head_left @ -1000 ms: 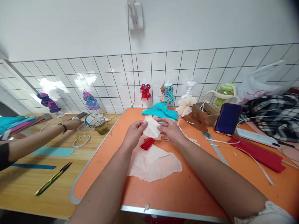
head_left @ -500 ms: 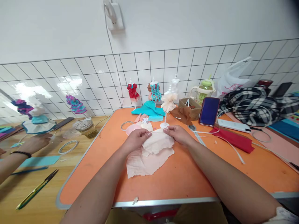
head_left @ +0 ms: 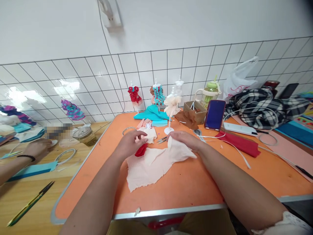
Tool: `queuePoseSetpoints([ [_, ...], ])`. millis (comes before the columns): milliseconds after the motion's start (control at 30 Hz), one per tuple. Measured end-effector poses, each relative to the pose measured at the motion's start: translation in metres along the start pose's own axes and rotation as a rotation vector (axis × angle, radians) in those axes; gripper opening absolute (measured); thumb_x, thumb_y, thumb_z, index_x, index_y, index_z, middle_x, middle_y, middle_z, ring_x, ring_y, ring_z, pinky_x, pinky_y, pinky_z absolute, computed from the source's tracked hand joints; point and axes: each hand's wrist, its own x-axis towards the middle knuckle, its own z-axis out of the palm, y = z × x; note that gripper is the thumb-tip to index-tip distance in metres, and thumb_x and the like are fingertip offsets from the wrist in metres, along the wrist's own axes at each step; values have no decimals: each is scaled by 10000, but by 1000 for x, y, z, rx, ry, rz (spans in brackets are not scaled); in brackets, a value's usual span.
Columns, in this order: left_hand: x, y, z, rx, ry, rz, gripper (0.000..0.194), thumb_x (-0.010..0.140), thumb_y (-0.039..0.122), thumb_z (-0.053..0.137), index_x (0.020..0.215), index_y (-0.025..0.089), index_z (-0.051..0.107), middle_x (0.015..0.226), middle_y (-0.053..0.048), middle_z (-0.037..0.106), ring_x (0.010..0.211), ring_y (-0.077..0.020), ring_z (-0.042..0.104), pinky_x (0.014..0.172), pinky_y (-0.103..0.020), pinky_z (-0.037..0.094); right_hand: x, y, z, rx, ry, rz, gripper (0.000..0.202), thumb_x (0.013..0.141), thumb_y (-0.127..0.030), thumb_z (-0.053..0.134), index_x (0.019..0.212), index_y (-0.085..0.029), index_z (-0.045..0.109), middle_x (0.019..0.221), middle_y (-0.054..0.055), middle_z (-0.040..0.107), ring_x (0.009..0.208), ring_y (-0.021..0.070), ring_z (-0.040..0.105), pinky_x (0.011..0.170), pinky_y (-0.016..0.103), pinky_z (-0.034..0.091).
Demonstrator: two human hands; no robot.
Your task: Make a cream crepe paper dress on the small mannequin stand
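My right hand (head_left: 183,139) pinches a gathered edge of a pale pink sheet of crinkled paper or thin cloth (head_left: 149,168). The rest of that sheet spreads leftward over the orange table (head_left: 193,192). My left hand (head_left: 129,143) has let its thumb and fingers come apart and hovers above a small red piece (head_left: 141,150), which it partly hides. Just beyond the hands lie small thread snips (head_left: 161,140) and a cream scrap (head_left: 150,135). A little dress form in a cream ruffled skirt (head_left: 172,106) stands behind, on a white round base (head_left: 169,131).
At the back are dressed forms in red (head_left: 134,94) and turquoise (head_left: 158,94), turquoise fabric (head_left: 154,114), a cardboard box (head_left: 195,112) and a phone (head_left: 215,114). White cables cross the right side. A co-worker's hand (head_left: 39,149) is at the wooden table on the left.
My left hand has released the pale sheet and moved left. My right hand keeps its grip, and the sheet's held part has swung right. The snips and red piece have come into view.
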Motion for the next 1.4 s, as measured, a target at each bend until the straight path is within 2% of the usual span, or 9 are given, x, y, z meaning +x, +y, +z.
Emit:
queuePoseSetpoints([
  [133,3,-33,-9,239,-93,-32,316,664,424,657,958,310,677,1093,-39,638,1067,-292,532,886,-374,406,-12,-6,23,-486,-197,-75,422,863,-509,461,1242,-353,560,1116,35,649,1011,238,576,806,317,409],
  [333,6,-44,2,150,-200,-107,281,738,273,533,997,283,643,918,-15,709,803,-204,640,673,-284,466,-6,9,75,-1055,-243,-55,524,861,-552,421,1353,-371,436,949,104,699,847,286,638,654,321,415],
  [667,9,-63,-4,117,-124,-73,334,787,202,452,1003,274,696,984,10,710,882,-166,644,735,-226,485,57,8,95,-1201,-262,-14,551,881,-557,353,1386,-338,366,1157,113,643,1006,311,608,737,384,448],
  [833,10,-66,2,208,-124,-73,313,782,226,509,1005,311,712,963,5,722,889,-211,645,747,-270,477,61,3,102,-1207,-194,-25,555,906,-534,314,1411,-305,305,1140,107,649,1019,299,600,745,365,438],
  [933,11,-65,6,245,-115,-55,324,791,212,498,1013,324,705,1047,16,702,932,-216,629,785,-288,467,44,-4,92,-1192,-142,-28,610,898,-555,310,1435,-272,251,1097,119,658,975,301,608,736,356,425],
  [1000,9,-64,4,257,-96,-48,314,809,226,480,1013,319,699,1110,21,677,991,-210,608,821,-290,459,30,-10,74,-1124,-121,-26,525,894,-522,332,1349,-271,410,1065,108,661,946,291,606,746,350,413],
  [1100,5,-57,-5,272,-45,-62,319,829,325,486,1104,297,646,1167,-5,641,1061,-213,573,855,-307,451,11,-12,35,-866,-150,17,386,877,-251,320,1175,-251,565,1079,64,642,966,235,576,762,317,407],
  [1267,-4,-27,-22,349,222,18,353,849,492,459,1063,285,649,1071,-17,650,986,-203,587,805,-309,454,-4,13,-16,-448,-254,155,450,721,-116,434,1148,-209,544,926,8,632,737,145,565,587,218,388],
  [1400,-7,-3,-17,378,337,132,312,879,432,450,853,249,701,880,-18,678,869,-174,605,683,-268,444,-7,30,-12,-622,13,89,457,787,-172,465,1235,-254,494,896,6,617,748,152,547,624,235,381],
])
